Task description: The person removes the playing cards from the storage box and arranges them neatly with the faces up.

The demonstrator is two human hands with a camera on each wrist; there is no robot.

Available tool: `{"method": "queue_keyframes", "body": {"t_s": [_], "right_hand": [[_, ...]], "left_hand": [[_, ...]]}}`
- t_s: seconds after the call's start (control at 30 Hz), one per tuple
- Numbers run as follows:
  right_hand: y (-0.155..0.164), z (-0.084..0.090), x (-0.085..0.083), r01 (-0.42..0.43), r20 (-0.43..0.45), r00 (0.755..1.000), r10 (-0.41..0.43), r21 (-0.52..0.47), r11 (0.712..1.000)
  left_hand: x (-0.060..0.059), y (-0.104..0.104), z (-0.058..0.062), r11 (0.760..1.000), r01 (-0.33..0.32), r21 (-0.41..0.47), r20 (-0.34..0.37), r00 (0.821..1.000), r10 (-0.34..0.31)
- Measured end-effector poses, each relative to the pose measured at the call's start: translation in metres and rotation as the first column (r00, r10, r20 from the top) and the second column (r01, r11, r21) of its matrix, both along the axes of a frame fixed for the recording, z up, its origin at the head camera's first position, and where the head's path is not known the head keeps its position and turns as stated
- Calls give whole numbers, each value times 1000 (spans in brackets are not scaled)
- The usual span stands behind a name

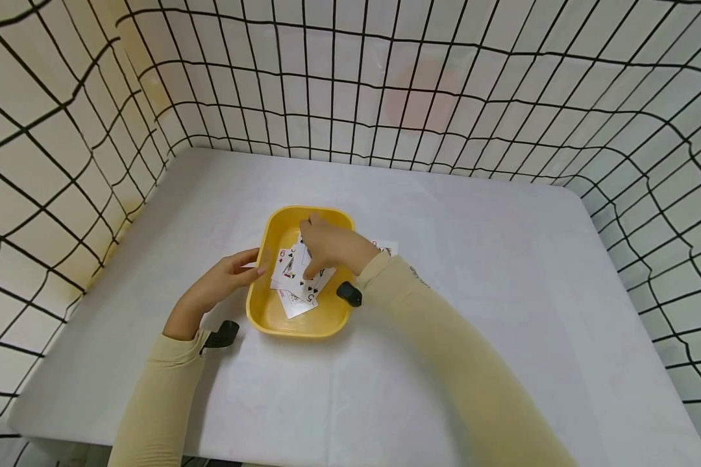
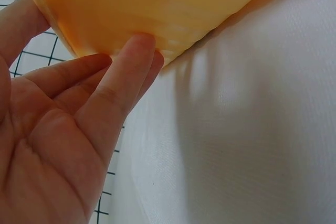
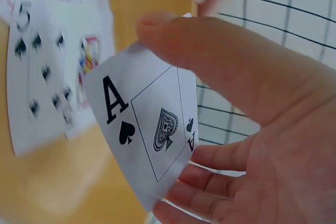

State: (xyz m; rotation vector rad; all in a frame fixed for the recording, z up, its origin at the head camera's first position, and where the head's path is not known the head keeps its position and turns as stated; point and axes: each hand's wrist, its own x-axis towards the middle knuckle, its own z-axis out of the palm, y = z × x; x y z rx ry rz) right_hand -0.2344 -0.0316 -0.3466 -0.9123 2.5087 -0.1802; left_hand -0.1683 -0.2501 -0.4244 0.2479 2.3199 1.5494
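A yellow tray [image 1: 300,329] holds several loosely overlapping playing cards [image 1: 296,305], among them a five of spades [image 3: 34,77]. Over the tray, my right hand [image 1: 333,246] holds an ace of spades [image 3: 152,124] by its edges, thumb on one side and fingers on the other. The ace is tilted above the other cards. My left hand [image 1: 224,279] grips the tray's left side, with the thumb at the rim and the fingers [image 2: 118,77] against the outer wall.
Partly hidden behind my right wrist, another playing card [image 1: 388,247] lies on the white table [image 1: 502,292] just right of the tray. A black wire mesh [image 1: 350,84] stands along the back and both sides of the table.
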Motion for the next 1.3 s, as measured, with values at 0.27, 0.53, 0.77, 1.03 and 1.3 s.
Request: {"method": "queue_keyframes", "body": {"t_s": [0.27,0.53,0.77,1.03,1.3], "right_hand": [[47,14,-10,40,-96,995,-40,-1,999],[113,-4,-29,149,-54,987,-148,9,989],[154,-32,-37,205,21,978,-207,79,976],[174,-53,-39,235,68,968,-243,101,967],[178,-62,-40,235,85,966,-245,109,966]], "left_hand": [[0,-1,-1,1000,0,-6,-7,1000,0],[-2,-2,0,1000,10,23,-19,1000,-9],[0,-3,-3,999,2,36,0,1000,-2],[2,-4,-5,999,-7,38,3,1000,7],[0,-3,-6,999,-10,40,20,1000,9]]}}
